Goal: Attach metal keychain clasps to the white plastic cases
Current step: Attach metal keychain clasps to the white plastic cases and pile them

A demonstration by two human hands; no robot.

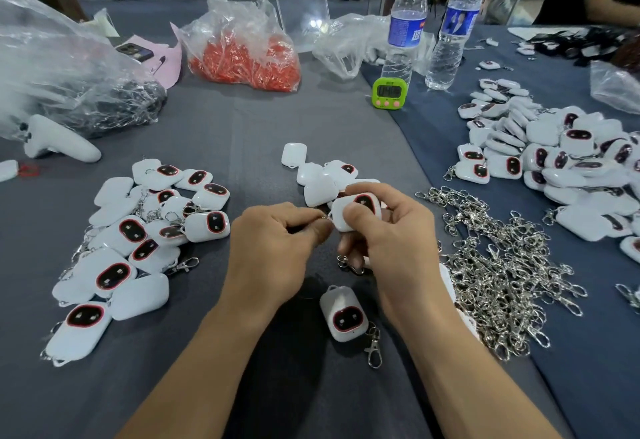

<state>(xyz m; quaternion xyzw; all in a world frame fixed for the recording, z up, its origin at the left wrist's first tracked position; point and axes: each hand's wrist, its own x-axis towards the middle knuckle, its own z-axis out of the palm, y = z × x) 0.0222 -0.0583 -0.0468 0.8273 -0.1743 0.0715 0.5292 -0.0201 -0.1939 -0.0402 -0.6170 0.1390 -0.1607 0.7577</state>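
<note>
Your right hand grips a white case, dark face up, with the thumb across its front. Your left hand pinches the ring end of a metal clasp at the case's left corner, and the hook end dangles under your right fingers. All this is over the middle of the bench.

A small cluster of cases lies just behind your hands. One clasped case lies toward the near edge. A heap of loose clasps crowds your right wrist, clasped cases pile to the left, and a green timer stands toward the far edge.
</note>
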